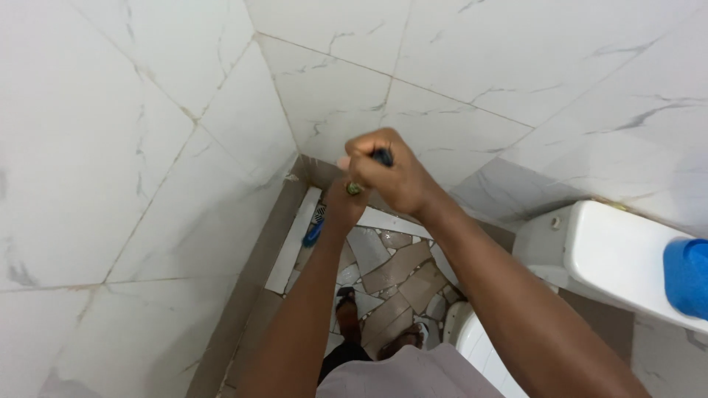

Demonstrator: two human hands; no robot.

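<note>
Both of my hands are stacked on a dark, thin handle [383,156] held out toward the corner of a tiled bathroom. My right hand [389,175] is closed around the top of the handle, where only a short dark piece shows between the fingers. My left hand [342,200] grips just below it and is mostly hidden behind the right one. A small greenish ring [355,189] shows where the two hands meet. Down on the floor, a blue brush head [313,234] rests beside a dark floor drain [319,213] in the corner.
White marble-look wall tiles [147,169] close in on the left and ahead. A white toilet tank [616,254] with a blue container [687,276] on it stands at the right, its bowl [472,335] below. My sandalled feet [346,309] stand on a broken-tile mosaic floor [394,269].
</note>
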